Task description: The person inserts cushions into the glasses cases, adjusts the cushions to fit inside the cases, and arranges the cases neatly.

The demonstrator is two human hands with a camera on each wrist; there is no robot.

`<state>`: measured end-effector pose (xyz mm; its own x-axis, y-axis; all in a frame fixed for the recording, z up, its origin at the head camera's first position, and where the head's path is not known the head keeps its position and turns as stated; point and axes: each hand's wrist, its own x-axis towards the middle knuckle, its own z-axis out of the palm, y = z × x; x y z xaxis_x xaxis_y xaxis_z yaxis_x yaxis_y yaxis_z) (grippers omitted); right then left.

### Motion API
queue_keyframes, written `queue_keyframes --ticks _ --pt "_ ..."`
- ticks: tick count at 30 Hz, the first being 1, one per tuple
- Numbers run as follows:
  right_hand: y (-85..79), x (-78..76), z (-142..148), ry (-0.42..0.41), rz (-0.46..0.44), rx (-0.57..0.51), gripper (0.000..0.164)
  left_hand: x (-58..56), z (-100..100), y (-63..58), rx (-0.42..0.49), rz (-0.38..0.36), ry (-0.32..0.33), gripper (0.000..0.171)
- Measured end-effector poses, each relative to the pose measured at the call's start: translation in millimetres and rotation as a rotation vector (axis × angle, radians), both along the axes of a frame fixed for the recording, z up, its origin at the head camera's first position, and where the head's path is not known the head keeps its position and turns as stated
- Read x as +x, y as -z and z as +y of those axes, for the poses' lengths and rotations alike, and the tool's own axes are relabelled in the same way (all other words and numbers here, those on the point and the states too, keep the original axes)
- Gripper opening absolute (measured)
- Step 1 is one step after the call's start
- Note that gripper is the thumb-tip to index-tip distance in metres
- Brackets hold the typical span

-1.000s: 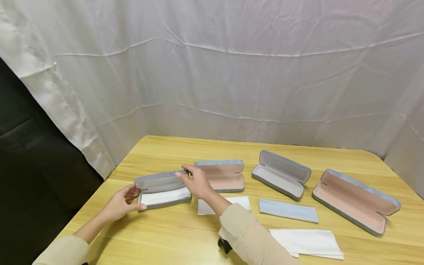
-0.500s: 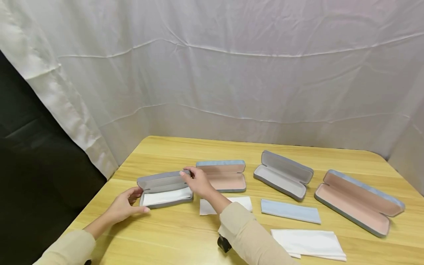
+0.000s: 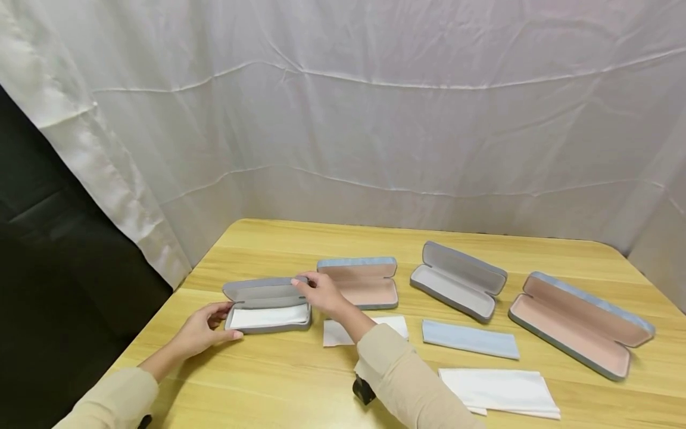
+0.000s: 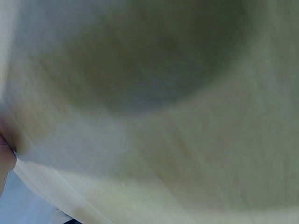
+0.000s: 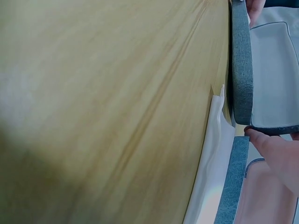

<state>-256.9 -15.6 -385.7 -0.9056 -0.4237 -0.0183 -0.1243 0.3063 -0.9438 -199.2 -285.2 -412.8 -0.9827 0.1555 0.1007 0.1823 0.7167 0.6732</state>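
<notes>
On the left of the table in the head view lies an opened grey glasses case [image 3: 268, 328] with a folded white cloth [image 3: 270, 316] inside its base. My left hand [image 3: 197, 329] grips the case's left end, thumb at the front corner and fingers behind. At the other end, my right hand [image 3: 326, 293] pinches the right corner of the raised lid [image 3: 262, 291] between thumb and fingers. The right wrist view shows the right hand's fingers [image 5: 275, 149] at the end of the case [image 5: 242, 65]. Only a bit of the left hand [image 4: 6, 161] enters the left wrist view.
Behind the right hand stands an opened case with pink lining [image 3: 370, 293]. Farther right are an opened grey case [image 3: 455, 289] and another pink-lined one [image 3: 573, 333]. A white cloth [image 3: 393, 326], a blue cloth [image 3: 468, 339] and a larger white cloth [image 3: 498, 390] lie in front.
The held case has turned slightly, so its front edge now runs more level across the view. Both hands stay at its ends, and its lid remains raised.
</notes>
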Motion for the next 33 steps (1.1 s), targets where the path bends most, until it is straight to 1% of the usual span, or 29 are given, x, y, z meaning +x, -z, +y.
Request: queue_keyframes --ticks 4,13,20,23,26,33 --pt "1.8 -2.4 -0.2 -0.008 -0.03 -0.021 0.042 -2.4 -0.8 -0.9 0.002 0.002 0.037 0.07" --pt "1.4 -4.2 -1.4 -0.012 -0.07 -0.029 0.039 -2.3 -0.1 0.9 0.006 -0.02 0.03 0.068" --pt "0.3 -5.3 0.1 -0.047 -0.1 -0.035 0.028 -3.2 0.3 -0.6 0.013 -0.044 0.058 0.068" --pt "0.2 -6.2 -0.3 -0.067 -0.115 -0.034 0.025 -2.8 0.6 -0.6 0.005 -0.049 0.053 0.069" --pt "0.2 -6.5 -0.3 -0.076 -0.127 -0.036 0.024 -2.0 0.9 0.0 -0.011 -0.043 0.045 0.07" --pt "-1.7 -4.1 -2.8 -0.036 -0.126 -0.037 0.024 -0.9 1.9 0.5 -0.027 -0.023 0.024 0.071"
